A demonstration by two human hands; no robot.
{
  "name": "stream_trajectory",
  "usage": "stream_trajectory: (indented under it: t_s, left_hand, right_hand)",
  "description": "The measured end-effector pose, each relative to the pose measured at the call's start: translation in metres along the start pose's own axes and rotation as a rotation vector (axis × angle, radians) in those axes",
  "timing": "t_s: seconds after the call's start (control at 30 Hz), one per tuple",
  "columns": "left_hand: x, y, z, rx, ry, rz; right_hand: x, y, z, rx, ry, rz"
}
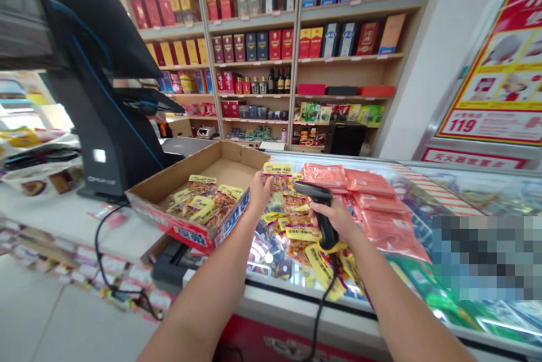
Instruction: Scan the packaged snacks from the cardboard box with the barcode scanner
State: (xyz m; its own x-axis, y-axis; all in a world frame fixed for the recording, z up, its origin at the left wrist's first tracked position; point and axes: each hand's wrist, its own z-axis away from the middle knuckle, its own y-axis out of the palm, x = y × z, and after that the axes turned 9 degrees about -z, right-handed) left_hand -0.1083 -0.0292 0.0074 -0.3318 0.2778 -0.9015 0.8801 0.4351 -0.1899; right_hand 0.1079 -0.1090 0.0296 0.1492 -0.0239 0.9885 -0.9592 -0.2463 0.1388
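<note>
- The left arm, bare, slants inward over the front edge of the counter.
- The left hand reaches farther toward the back edge, its thumb and fingers drawn together in a pinch.
- The right arm, also bare, angles inward across the front edge.
- The right hand is curled in a grip, nearer the front edge than the left.

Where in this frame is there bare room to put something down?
Bare cardboard shows in the box, between its yellow-labelled packets and far corner. White counter shows beside the monitor stand, in front of the bowl. Crowding is worst on the glass counter around the right hand with its scanner: packets left, red packs right.
</note>
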Motion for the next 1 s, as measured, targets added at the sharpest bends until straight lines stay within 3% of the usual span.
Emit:
stream_trajectory:
  t_s: [0.27, 1.0]
  left_hand:
    - [0.0028, 0.0014, 0.0039, -0.041, 0.060, -0.067]
    - [-0.0023, -0.0019, 0.0044, -0.073, 0.106, -0.199]
  right_hand:
    - [-0.0034, 0.0018, 0.0002, 0.094, 0.032, 0.066]
    - [-0.0039, 0.0011, -0.0025, 0.068, 0.057, 0.083]
